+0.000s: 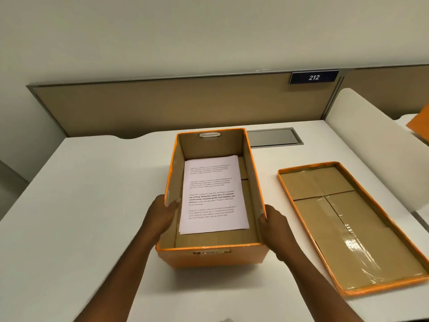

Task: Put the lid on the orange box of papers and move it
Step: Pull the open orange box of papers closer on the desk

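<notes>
An open orange box (pixel 209 257) stands on the white desk in front of me, its inside plain brown cardboard. A stack of printed white papers (pixel 212 194) lies flat on its bottom. My left hand (pixel 162 214) grips the box's left wall, thumb over the rim. On the opposite side, my right hand (pixel 275 225) holds the right wall near its front corner. The lid (pixel 348 224), orange outside and brown inside, lies upside down on the desk to the right of the box, apart from it.
The white desk (pixel 81 205) is backed by a tan partition (pixel 151 108) with a "212" sign (pixel 313 77). A grey cable hatch (pixel 274 137) sits behind the box. A white divider (pixel 376 145) rises at the right, with another orange object (pixel 419 123) beyond it.
</notes>
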